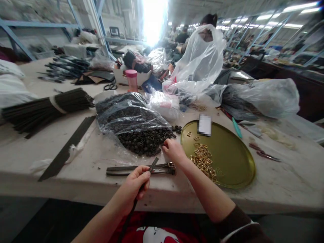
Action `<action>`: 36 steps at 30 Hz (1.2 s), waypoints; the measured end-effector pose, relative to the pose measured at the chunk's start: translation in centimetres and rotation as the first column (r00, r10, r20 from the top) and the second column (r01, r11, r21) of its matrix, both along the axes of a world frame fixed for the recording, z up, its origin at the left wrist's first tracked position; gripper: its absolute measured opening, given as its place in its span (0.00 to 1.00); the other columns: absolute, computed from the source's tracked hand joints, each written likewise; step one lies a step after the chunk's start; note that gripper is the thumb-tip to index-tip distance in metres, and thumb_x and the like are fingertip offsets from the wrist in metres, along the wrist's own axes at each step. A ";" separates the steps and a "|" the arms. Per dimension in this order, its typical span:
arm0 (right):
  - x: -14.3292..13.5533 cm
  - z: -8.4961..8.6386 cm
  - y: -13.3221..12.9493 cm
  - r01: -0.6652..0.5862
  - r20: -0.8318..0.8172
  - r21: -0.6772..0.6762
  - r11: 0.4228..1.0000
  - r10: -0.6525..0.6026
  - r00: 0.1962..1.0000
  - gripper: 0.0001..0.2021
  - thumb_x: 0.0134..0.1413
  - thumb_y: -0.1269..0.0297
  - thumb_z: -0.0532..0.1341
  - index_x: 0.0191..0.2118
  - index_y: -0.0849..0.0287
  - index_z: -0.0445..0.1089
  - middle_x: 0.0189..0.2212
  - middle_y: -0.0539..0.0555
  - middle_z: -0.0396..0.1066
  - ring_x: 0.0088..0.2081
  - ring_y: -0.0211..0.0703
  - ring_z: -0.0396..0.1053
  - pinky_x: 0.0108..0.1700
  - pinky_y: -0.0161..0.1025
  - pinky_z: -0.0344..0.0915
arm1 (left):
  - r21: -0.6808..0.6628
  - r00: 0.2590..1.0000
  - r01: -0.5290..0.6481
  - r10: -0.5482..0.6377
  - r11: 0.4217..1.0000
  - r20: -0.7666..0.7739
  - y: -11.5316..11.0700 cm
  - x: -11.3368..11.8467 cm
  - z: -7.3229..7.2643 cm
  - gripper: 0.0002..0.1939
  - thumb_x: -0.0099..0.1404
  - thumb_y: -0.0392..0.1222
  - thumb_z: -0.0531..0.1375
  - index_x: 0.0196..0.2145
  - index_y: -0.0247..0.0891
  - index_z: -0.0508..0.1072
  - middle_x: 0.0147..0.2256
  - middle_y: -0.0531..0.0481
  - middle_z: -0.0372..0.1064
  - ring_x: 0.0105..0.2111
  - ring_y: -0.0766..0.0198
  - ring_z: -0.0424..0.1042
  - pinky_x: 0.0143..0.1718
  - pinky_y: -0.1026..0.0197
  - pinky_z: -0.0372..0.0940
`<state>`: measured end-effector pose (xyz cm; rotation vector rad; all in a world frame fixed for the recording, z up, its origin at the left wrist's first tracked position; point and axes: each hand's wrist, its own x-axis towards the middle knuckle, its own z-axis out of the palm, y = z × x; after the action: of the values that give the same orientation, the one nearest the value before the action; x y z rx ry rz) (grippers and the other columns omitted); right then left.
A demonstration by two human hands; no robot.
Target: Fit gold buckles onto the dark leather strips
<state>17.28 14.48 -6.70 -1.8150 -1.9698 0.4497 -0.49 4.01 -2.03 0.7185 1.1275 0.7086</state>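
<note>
My left hand (138,184) is closed around a narrow dark strap (153,164); one end sticks up past the thumb and the rest hangs toward my lap. Small dark strap loops (141,141) spill from the open mouth of a clear plastic bag (129,109). At the right edge of that pile, my right hand (174,151) has its fingers bent together; whatever they pinch is hidden. Just beyond my left hand lie finished-looking dark straps (117,169) with a metal buckle (171,166) at their right end.
A gold oval tray (235,158) on the right holds gold buckles (202,158) and a white card (204,125). Pincers (265,154) lie farther right. On the left are a tied strap bundle (50,106) and a flat dark strip (68,146). Plastic bags (199,60) stand behind.
</note>
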 end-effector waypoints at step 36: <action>0.6 3.6 -13.1 -0.227 -0.711 -0.103 0.968 0.088 0.697 0.14 0.53 0.55 0.54 0.38 0.59 0.69 0.20 0.48 0.63 0.24 0.35 0.60 0.28 0.34 0.55 | 0.083 0.960 0.262 -0.250 0.962 -0.129 -3.2 1.5 1.4 0.12 0.56 0.48 0.55 0.25 0.38 0.59 0.12 0.63 0.48 0.12 0.75 0.42 0.13 0.72 0.38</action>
<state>17.92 1.36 -3.08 -1.2609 -1.5540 1.2194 1.03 0.83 -0.66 0.9819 1.0857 0.5095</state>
